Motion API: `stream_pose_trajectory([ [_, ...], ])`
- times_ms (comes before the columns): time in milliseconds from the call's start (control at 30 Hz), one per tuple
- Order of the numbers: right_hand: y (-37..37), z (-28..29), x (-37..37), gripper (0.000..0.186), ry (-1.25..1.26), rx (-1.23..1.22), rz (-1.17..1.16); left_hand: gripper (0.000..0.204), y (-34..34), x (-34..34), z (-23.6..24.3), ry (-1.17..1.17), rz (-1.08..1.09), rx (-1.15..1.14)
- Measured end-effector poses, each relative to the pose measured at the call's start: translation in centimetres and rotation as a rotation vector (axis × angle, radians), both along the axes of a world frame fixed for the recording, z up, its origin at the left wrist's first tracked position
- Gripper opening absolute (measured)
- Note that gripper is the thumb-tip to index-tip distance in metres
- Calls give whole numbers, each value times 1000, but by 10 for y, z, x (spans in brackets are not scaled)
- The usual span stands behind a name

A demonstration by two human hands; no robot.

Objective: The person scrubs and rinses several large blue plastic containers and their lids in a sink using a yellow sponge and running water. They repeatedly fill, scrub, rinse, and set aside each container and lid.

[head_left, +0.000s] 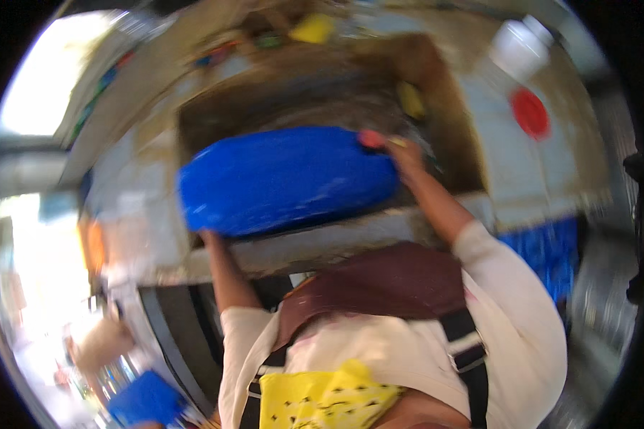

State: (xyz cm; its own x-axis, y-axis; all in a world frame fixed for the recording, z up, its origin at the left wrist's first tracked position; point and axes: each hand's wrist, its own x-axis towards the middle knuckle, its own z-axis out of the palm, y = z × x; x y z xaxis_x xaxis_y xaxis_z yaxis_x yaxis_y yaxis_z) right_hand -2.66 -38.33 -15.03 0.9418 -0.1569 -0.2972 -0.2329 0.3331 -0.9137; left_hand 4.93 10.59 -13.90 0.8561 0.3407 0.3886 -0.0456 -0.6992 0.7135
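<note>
Near the front edge of the sink (451, 118), my right hand (406, 156) clasps the blue container (290, 179); my left hand (209, 235), mostly hidden, I cannot tell.

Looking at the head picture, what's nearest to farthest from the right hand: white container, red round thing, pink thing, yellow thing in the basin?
1. Pink thing, at the right hand.
2. Yellow thing, inside the basin.
3. Red round thing, right of the basin.
4. White container, beyond the red one.
</note>
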Motion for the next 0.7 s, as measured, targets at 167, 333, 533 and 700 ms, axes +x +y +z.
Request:
stream_pose_trajectory([
  [167,-19,15,-9,49,202,285,216,29,-20,-8,3,-171,49,408],
  [333,-36,4,-3,67,300,167,342,36,-45,-18,25,64,89,-125],
  [533,-47,-25,13,58,391,318,114,37,-50,-30,38,-61,-18,58],
  [700,-51,-32,35,66,15,-834,131,38,-64,-25,36,-83,68,38],
])
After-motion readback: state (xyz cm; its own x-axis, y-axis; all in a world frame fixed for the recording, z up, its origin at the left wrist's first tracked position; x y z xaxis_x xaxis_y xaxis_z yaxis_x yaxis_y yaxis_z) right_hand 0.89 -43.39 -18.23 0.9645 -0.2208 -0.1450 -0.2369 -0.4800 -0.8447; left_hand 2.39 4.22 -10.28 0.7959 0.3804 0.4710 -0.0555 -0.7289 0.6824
